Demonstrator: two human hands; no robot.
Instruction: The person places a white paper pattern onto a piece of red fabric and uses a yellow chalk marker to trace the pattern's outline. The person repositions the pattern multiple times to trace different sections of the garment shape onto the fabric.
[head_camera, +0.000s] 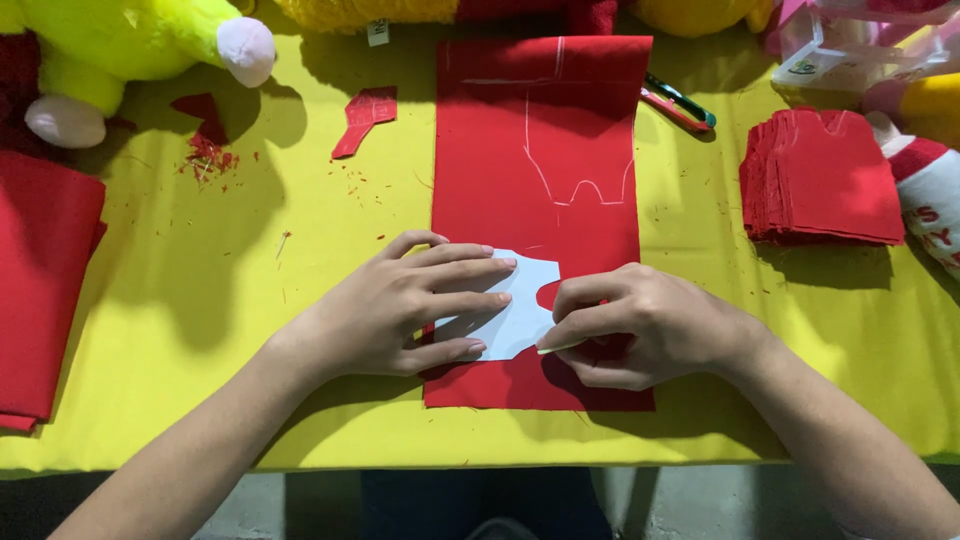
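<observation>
I see one outline already chalked on the red felt strip (540, 200). My left hand (400, 310), fingers spread, presses the white template (520, 315) lower down; my right hand (640, 325) pinches probably chalk, second outline unfinished.

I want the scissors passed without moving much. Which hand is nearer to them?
The right hand. It sits below and slightly left of the scissors, on the red felt strip; the left hand lies farther left, pressing the white template.

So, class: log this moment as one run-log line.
left hand: flat on white template | right hand: chalk at template edge | under: red felt strip
</observation>
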